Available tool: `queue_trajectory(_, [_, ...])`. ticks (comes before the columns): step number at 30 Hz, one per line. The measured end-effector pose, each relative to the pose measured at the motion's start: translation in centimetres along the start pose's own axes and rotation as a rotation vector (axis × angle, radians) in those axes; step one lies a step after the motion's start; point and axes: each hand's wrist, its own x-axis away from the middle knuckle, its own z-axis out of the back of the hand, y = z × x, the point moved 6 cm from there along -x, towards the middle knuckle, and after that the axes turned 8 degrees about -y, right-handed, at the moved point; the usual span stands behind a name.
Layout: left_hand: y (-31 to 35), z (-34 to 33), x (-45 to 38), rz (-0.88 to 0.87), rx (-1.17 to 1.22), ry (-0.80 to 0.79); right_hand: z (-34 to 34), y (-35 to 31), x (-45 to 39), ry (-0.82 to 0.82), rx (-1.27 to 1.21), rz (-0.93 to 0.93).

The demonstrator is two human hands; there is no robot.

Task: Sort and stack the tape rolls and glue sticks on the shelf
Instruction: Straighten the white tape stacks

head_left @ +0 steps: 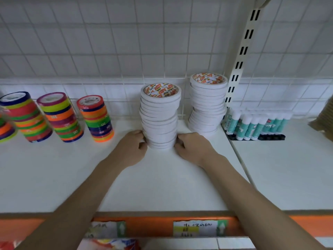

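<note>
Hiding behind the near stack of white tape rolls (160,116), the fingertips of both hands cannot be seen. The stack stands on the shelf (162,186) between them: the left hand (132,148) cups its base from one side, the right hand (193,147) from the other, fingers curled around the lowest rolls

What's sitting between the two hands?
In the head view, a tall white tape stack stands between the left hand and right hand, which grip its base from either side.
</note>
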Motion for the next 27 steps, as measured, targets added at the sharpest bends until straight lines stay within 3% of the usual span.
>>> queue_trajectory(6, [0.9,1.3,3.4,-0.119,-0.011,-0.025,0.4,-0.2,1.3,-0.09,-0.03,0.135])
queue_trajectory(12, [0.5,1.2,2.9,-0.032,-0.009,-0.053,0.9,-1.0,0.1,-0.096,0.035,0.227])
queue_trajectory(19, [0.5,0.4,2.6,0.033,0.043,-0.015,0.4,-0.7,-0.2,-0.061,0.145,0.239])
queue_trajectory(27, [1.4,0.8,3.1,-0.096,-0.041,0.041,0.1,-0.4,-0.1,-0.017,0.166,0.26])
